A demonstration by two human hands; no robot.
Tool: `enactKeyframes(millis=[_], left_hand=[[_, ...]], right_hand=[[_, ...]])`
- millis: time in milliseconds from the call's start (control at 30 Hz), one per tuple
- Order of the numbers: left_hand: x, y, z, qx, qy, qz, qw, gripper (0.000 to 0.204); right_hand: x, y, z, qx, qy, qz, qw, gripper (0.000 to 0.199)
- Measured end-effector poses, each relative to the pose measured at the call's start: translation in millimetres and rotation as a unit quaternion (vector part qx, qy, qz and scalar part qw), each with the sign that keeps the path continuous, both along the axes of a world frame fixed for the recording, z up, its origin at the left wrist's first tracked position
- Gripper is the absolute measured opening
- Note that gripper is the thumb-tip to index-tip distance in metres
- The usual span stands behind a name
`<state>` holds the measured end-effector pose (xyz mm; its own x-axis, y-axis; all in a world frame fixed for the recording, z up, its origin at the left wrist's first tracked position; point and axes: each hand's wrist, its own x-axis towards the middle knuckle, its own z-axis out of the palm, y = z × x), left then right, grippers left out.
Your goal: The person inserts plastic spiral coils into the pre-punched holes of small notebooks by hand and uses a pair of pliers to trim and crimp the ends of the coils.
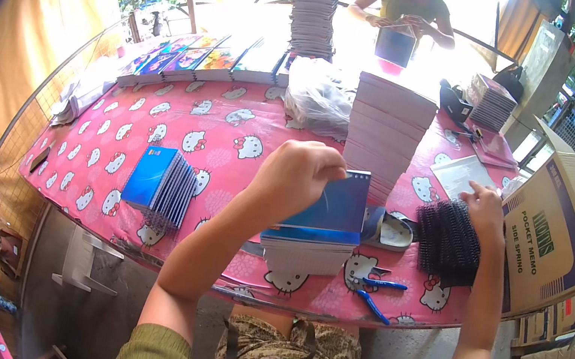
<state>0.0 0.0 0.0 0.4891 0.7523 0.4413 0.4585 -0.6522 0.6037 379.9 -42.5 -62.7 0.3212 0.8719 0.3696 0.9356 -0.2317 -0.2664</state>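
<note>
My left hand (309,164) is closed in a pinch at the upper edge of a blue-covered notepad (332,206), which has a row of punched holes along its top. The forearm crosses in front of its left side. Just below, a stack of similar pads (309,255) shows blue on top and white page edges. Toward the right, my right hand (484,209) reaches over a pile of black spiral binding coils (445,240). Its fingers are partly stretched and apart, near a white sheet (461,177). I see no coil between them.
Blue-handled pliers (378,297) lie at the near table edge. A bound blue notebook stack (158,188) sits left. A tall paper stack (387,131), plastic bag (322,98) and tape dispenser (393,231) stand around the middle. A cardboard box (549,231) borders the right; another person (406,17) works opposite.
</note>
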Motion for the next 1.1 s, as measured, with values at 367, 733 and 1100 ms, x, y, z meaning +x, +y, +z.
enactKeyframes(millis=[367,733,1100], left_hand=[[3,-39,-17,0.232,-0.033,0.057,0.97,0.01],[5,-42,-14,0.199,-0.049,0.087,0.975,0.014],[4,-36,-20,0.178,-0.103,0.067,0.976,0.016]], right_hand=[[-6,6,-38,0.125,-0.058,0.051,0.989,0.018],[-162,-51,55,0.204,0.213,0.341,0.892,0.024],[-165,-35,72,0.121,0.202,0.327,0.915,0.023]])
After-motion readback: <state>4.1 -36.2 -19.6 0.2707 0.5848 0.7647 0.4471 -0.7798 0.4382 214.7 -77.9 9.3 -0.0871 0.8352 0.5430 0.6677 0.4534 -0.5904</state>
